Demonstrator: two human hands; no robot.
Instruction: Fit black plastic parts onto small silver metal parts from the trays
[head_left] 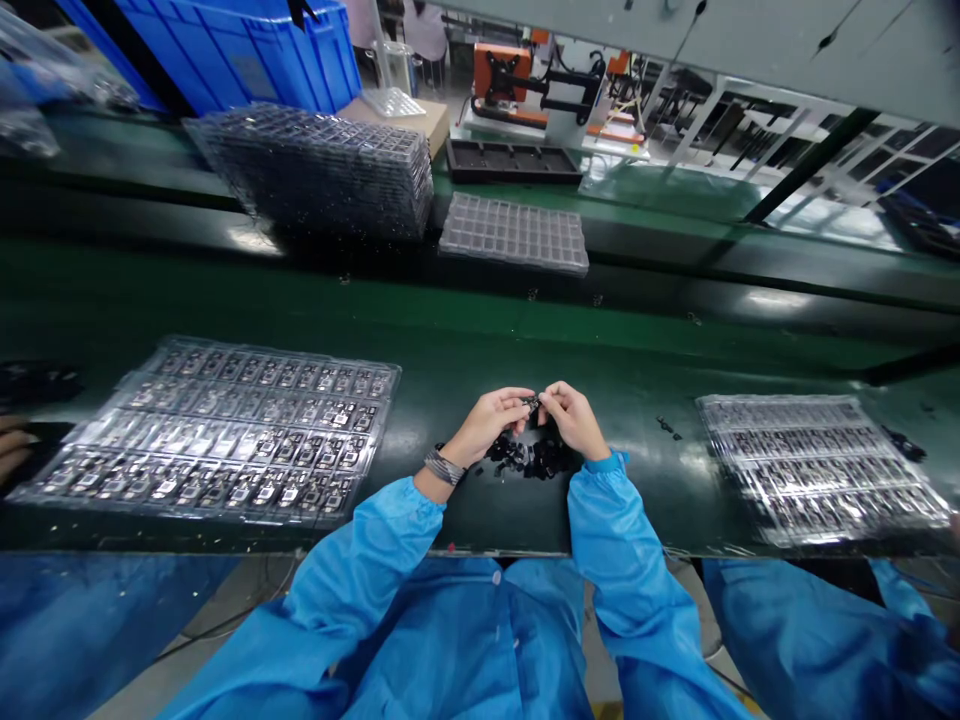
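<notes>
In the head view, the left hand [491,420] and the right hand [574,418] met fingertip to fingertip just above the pile of black parts [529,458]. Both pinched narrowly on one small black part [532,403], held between them clear of the green conveyor belt [525,340]. A banded bracelet [444,466] sat on the left wrist, just beside the pile.

Left of the pile lay a clear blister tray [217,430], its pockets apparently filled in every row that showed. Well to the right of the pile lay a second blister tray [817,465], likewise loaded as far as could be told. A few loose parts [666,426] lay between the pile and that second tray.

Beyond the pile, across the belt, stood a stack of trays [322,165] and a single flat tray [514,232]; their contents were too small to read. Far left of the pile, another person's hand [11,445] showed at the frame's edge.

A good heap of parts remained, so the work seemed somewhere in its middle. How far the pinched part itself was finished could not be told.
</notes>
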